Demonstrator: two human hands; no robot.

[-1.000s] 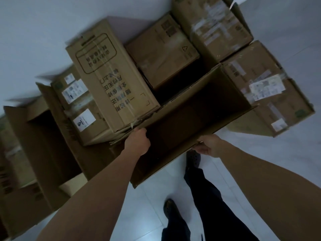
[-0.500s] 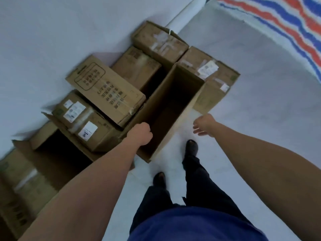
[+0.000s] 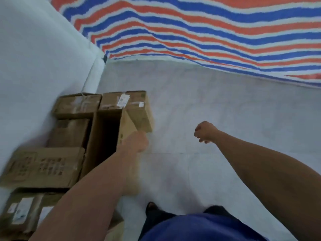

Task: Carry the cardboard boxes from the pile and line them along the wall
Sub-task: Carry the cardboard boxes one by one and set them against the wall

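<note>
An open-topped cardboard box (image 3: 97,136) stands on the floor among sealed boxes lined along the white wall (image 3: 34,66). Sealed boxes with labels (image 3: 78,105) (image 3: 137,108) sit at the row's far end. A box with printed text (image 3: 43,167) lies to the left of the open one. My left hand (image 3: 137,141) hovers over the open box's right wall, fingers curled under, with nothing seen in it. My right hand (image 3: 205,132) hangs loosely curled over bare floor, well to the right of the boxes, holding nothing.
A red, white and blue striped tarp (image 3: 208,32) covers the far side. Pale tiled floor (image 3: 208,101) stretches right of the boxes. More labelled boxes (image 3: 20,211) sit near the lower left. My dark shoe (image 3: 151,207) stands beside the open box.
Both hands were on the open box's rim a second ago. The right hand came off first, and the view has since risen and swung right, away from the boxes.
</note>
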